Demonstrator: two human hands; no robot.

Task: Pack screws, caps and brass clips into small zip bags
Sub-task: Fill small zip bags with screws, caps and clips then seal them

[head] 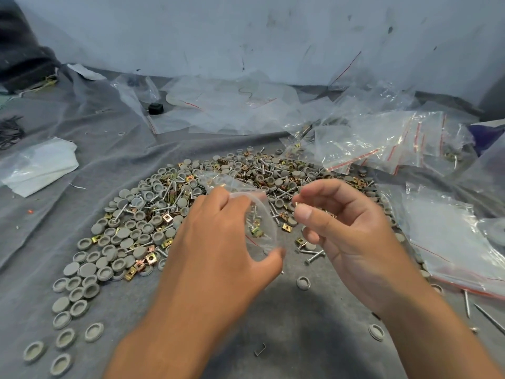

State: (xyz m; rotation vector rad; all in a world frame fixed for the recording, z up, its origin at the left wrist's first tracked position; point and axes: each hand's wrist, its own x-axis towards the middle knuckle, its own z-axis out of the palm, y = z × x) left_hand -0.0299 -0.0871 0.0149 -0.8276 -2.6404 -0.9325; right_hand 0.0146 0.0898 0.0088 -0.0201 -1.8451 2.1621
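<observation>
Left grip (218, 236) pinches a small clear zip bag (259, 222) between curled fingers above and the thumb below, bowing its mouth open toward the right grip; a few screws and brass clips already lie inside the bag. Right grip (347, 228) hovers just beside that mouth, its thumb and forefinger pressed together on something small and brass-coloured, too blurred to name, while the other fingers curl loosely. Beyond and beneath both grips spreads the heap of parts (218, 181) on a grey cloth (287, 337): grey round caps (87, 269) fan out to the left of the left grip, mixed with silver screws (314, 255) and brass clips (151, 258). A single cap (303, 283) rests on the cloth just below the right grip, and a couple of long screws (466, 303) lie well to its right. Farther right of the right grip lies a pile of clear zip bags with red seal strips (382, 143), some holding parts. Well beyond the left grip sit crumpled plastic sheets (218, 105) and a small black object (155, 108), near a pale wall (246, 31).
</observation>
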